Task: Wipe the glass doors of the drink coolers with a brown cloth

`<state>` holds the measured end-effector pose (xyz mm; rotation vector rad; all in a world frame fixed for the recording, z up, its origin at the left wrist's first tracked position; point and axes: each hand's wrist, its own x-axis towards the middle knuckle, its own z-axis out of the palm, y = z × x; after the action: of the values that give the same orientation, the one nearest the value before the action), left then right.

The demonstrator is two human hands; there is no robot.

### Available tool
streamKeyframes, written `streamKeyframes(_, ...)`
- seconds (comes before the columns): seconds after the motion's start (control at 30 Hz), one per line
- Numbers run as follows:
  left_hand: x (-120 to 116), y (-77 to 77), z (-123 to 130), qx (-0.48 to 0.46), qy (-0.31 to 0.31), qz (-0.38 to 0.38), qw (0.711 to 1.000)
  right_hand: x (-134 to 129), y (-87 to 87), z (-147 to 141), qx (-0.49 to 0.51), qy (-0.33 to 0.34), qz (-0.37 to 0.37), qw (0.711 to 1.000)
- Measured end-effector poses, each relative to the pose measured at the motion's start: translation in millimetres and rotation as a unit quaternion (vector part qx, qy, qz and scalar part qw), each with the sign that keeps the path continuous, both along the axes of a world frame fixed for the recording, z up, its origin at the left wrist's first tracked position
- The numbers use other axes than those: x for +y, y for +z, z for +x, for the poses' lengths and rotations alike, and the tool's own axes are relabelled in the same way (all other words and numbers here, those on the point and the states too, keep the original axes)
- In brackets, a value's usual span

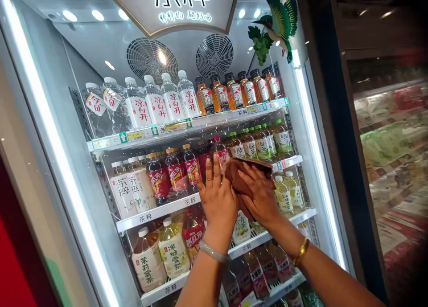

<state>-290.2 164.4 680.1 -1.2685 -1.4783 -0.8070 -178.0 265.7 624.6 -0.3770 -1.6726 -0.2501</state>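
Left hand (219, 204) reaches upward, palm forward, fingers slightly apart; just right of them, a soft, creased brown cloth (235, 175) lies under the right hand (259, 192), its fingers outstretched flat, slanting up-left. Behind the fingers, rounded bottles (175, 175) line white shelves (170, 208).

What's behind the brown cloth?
Past its edges, green-capped bottles show above and a pale-labelled bottle below. Whatever the brown cloth and right hand cover cannot be seen.
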Motion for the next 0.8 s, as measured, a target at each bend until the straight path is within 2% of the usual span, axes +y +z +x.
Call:
streamKeyframes(0.1, -14.3, -8.7, -8.6, -0.027, 0.001, 0.009, 1.0, 4.8, -17.1, 5.7, 0.02, -0.011, -0.024, 0.999)
streamKeyframes(0.2, -22.9, -15.5, -16.4, -0.055, 0.015, 0.048, 0.997, -6.0, -4.0, -7.8, 0.105, -0.042, -0.102, 0.988)
streamKeyframes(0.3, -31.6, -17.4, -26.7, -0.064, 0.037, 0.058, 0.996, -36.7, 6.6, -39.5, 0.08, -0.057, -0.113, 0.989)
streamKeyframes(0.37, -39.1, -16.9, -36.5, -0.059, 0.052, 0.049, 0.996, -51.9, -6.7, -54.9, 0.026, -0.042, -0.05, 0.998)
streamKeyframes(0.47, -48.8, -17.1, -51.1, -0.035, 0.059, 0.048, 0.996, -52.5, -44.3, -55.7, -0.008, -0.032, 0.013, 0.999)
streamKeyframes(0.53, -52.1, -18.6, -57.2, -0.019, 0.051, 0.042, 0.998, -46.0, -55.9, -49.0, 0.023, -0.038, -0.034, 0.998)
streamKeyframes(0.6, -53.1, -20.9, -60.3, -0.009, 0.043, 0.034, 0.998, -45.0, -45.0, -48.9, 0.096, -0.046, -0.11, 0.988)
streamKeyframes(0.67, -53.4, -23.9, -62.5, -0.006, 0.034, 0.027, 0.999, -53.3, -20.0, -60.3, 0.164, -0.044, -0.152, 0.974)
streamKeyframes(0.73, -54.3, -28.3, -65.8, -0.01, 0.019, 0.017, 1.0, -66.6, 0.4, -78.5, 0.156, -0.033, -0.146, 0.976)
streamKeyframes(0.8, -55.9, -34.2, -70.4, -0.017, -0.003, 0.002, 1.0, -77.2, 2.2, -92.5, 0.136, 0.005, -0.095, 0.986)
